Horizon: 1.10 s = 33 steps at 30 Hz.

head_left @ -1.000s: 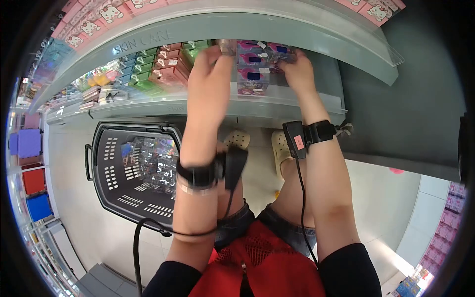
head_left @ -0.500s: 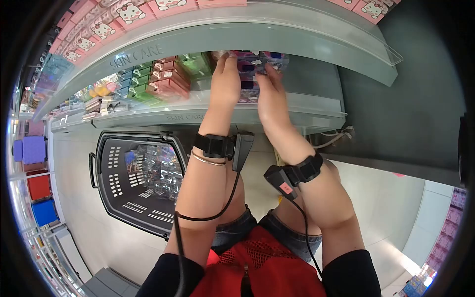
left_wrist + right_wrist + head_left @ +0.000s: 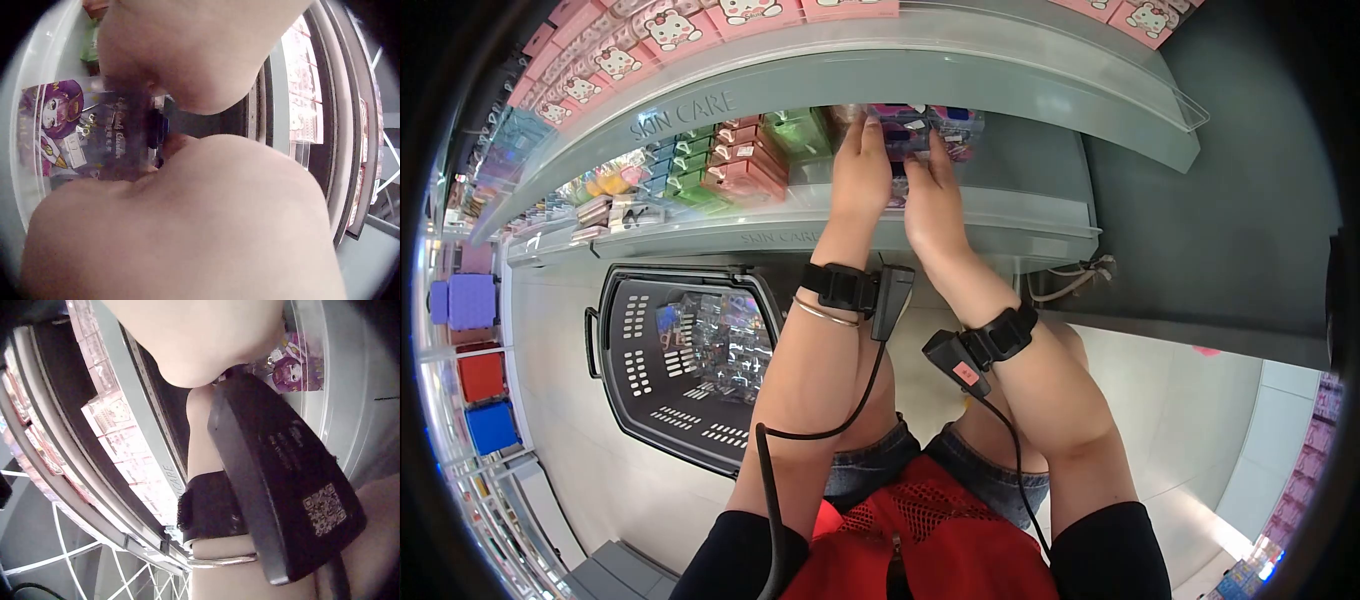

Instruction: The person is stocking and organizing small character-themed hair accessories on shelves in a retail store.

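My left hand (image 3: pixel 862 170) lies along the left side of a group of purple eyelash curler packs (image 3: pixel 897 134) on the lower shelf, its fingers straight. From the right, my right hand (image 3: pixel 937 205) rests against the same packs with its fingers extended and thumb near their front. In the left wrist view, the front purple pack (image 3: pixel 103 147) shows a cartoon girl, a price sticker and "Curler" lettering, between both hands. The right wrist view has a corner of the pack (image 3: pixel 297 372) beyond the black wrist device (image 3: pixel 281 475). My fingertips are partly hidden.
Green packs (image 3: pixel 798 135) and red packs (image 3: pixel 743 170) stand left of my hands. The "SKIN CARE" shelf edge (image 3: pixel 820 85) overhangs, with pink boxes (image 3: pixel 745 8) above. A black basket (image 3: pixel 615 395) holding clear packs sits on the floor. A cable (image 3: pixel 855 415) hangs from my left wrist.
The right hand has come in from the far right side of the packs toward the left hand. The left hand has moved right against the packs. Over the last half second both shift only slightly.
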Each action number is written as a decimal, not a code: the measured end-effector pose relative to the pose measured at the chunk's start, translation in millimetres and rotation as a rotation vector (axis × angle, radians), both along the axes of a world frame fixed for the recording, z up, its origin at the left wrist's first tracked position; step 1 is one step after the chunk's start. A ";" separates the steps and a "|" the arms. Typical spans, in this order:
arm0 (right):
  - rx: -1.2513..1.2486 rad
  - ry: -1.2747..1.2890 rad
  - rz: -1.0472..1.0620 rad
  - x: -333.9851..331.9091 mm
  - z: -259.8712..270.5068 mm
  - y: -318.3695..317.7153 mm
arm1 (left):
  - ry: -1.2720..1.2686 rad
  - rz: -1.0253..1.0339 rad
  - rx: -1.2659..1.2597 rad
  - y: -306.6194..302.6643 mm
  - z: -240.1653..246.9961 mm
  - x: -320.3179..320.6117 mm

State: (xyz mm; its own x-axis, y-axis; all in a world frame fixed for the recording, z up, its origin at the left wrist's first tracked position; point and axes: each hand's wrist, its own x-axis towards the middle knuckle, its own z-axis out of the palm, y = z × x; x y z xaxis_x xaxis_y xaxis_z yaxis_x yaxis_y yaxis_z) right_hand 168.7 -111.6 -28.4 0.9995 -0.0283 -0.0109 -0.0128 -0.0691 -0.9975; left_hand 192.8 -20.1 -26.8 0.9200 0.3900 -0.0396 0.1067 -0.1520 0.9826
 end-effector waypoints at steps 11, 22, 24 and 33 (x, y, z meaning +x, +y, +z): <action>0.228 0.124 -0.204 -3.7 21.7 -15.1 | 0.050 0.055 -0.200 -3.7 10.6 -7.5; 0.603 0.743 -0.370 25.0 34.9 -83.7 | -0.101 0.126 -0.045 2.5 22.2 -17.4; 0.675 0.739 -0.388 29.6 17.5 -84.2 | -0.219 0.201 -0.064 14.2 16.5 -21.2; 1.045 0.462 -0.165 -14.2 33.9 -79.2 | -0.179 0.056 0.195 79.1 85.0 -130.2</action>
